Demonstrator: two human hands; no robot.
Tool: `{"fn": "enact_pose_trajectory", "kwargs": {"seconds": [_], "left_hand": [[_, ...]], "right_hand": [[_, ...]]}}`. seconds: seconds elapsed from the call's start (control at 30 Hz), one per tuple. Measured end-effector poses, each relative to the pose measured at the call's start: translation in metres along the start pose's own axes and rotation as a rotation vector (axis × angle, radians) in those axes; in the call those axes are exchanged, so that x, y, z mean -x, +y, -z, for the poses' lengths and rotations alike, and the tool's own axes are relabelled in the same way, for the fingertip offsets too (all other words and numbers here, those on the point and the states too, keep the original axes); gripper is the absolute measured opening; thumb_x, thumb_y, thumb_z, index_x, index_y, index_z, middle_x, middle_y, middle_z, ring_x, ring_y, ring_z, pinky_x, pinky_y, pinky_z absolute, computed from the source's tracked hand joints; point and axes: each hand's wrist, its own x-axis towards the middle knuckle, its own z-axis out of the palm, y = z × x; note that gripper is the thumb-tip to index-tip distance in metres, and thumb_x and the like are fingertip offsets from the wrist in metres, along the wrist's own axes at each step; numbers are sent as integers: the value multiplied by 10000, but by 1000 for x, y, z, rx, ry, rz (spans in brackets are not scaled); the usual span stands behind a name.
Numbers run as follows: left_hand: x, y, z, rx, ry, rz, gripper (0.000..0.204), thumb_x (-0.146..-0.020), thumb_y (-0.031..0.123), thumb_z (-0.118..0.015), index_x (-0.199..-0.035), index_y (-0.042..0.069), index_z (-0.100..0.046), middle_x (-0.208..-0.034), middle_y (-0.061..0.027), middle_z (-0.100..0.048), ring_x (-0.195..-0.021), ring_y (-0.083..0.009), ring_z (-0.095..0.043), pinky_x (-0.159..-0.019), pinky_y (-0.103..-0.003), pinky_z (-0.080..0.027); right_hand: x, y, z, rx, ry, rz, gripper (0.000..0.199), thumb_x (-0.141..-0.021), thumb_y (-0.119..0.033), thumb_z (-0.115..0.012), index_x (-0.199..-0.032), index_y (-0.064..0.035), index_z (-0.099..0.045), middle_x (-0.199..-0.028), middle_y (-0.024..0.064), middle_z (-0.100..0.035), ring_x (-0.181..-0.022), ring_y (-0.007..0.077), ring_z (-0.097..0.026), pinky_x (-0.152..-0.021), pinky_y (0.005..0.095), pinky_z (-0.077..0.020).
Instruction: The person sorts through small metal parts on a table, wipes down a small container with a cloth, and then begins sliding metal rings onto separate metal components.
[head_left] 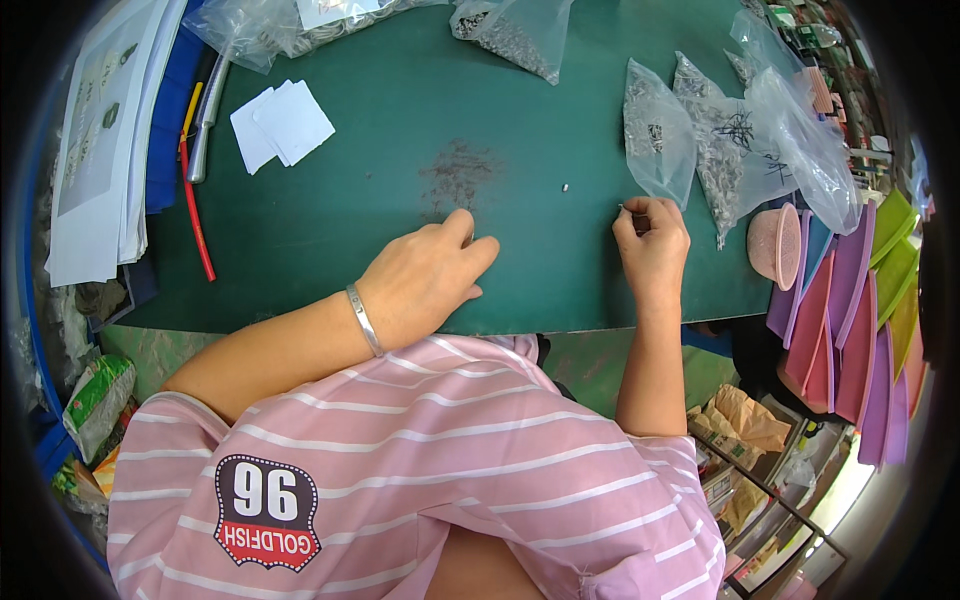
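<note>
Landmark: pink basket (767, 246) on the green tabletop (540, 270). Right hand (656, 246) just left of it; thumb and forefinger bent to a close pinch, a tiny piece (620, 208) showing at the tips. Too small to read its long axis or which way it points. Left hand (420, 268) well left of the basket, back up, fingers loosely curled; cannot tell whether it grips anything. Small pale bit (565, 187) left of the basket, lying farther out; longer axis seems to run away from the person. Filled clear bags (658, 130) beyond the basket, leftward.
</note>
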Motion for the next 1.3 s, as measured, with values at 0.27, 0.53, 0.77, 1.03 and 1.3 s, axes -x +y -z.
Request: {"fn": "enact_pose_trajectory", "kwargs": {"seconds": [0.27, 0.53, 0.77, 1.03, 1.3], "left_hand": [[4, -6, 2, -2, -19, -67, 168, -737, -12, -650, -859, 15, -536, -878, -134, -489, -698, -308, -575, -609, -388, -495], [1, -6, 0, 1, 14, -78, 101, -724, -61, -546, -815, -22, -528, -834, -194, -492, -661, -339, -573, -600, -402, -504], [4, -15, -3, 7, 165, -107, 216, -665, -73, -625, -854, 8, -561, -811, -151, -488, -626, -326, -560, -563, -375, -500], [9, -36, 36, 1159, 120, 478, 135, -812, -5, -634, -935, 19, -584, -817, -31, -558, -642, -64, -522, -552, -199, -440], [16, -55, 28, 2378, 112, 388, 100, -894, 115, -527, -932, 23, -535, -895, -60, -460, -655, -87, -435, -524, -193, -394]], "right_hand": [[-3, 3, 1, 29, -179, 81, 80, -707, 4, -648, -785, 10, -630, -792, 172, -598, -656, 319, -600, -617, 375, -505], [-16, -41, 12, -88, -14, 181, 93, -671, 48, -648, -719, -22, -612, -696, 102, -580, -602, 213, -591, -547, 308, -484], [-49, -33, 12, -48, 58, 310, 107, -731, 22, -676, -821, 32, -618, -798, 153, -608, -678, 321, -597, -613, 369, -487], [9, -30, 12, -87, -465, 93, 160, -716, 39, -675, -856, 23, -600, -836, 167, -561, -704, 331, -589, -626, 385, -473], [16, -47, -3, -114, -463, 193, 146, -670, 58, -605, -810, 17, -590, -802, 165, -547, -666, 313, -576, -601, 383, -479]]}}
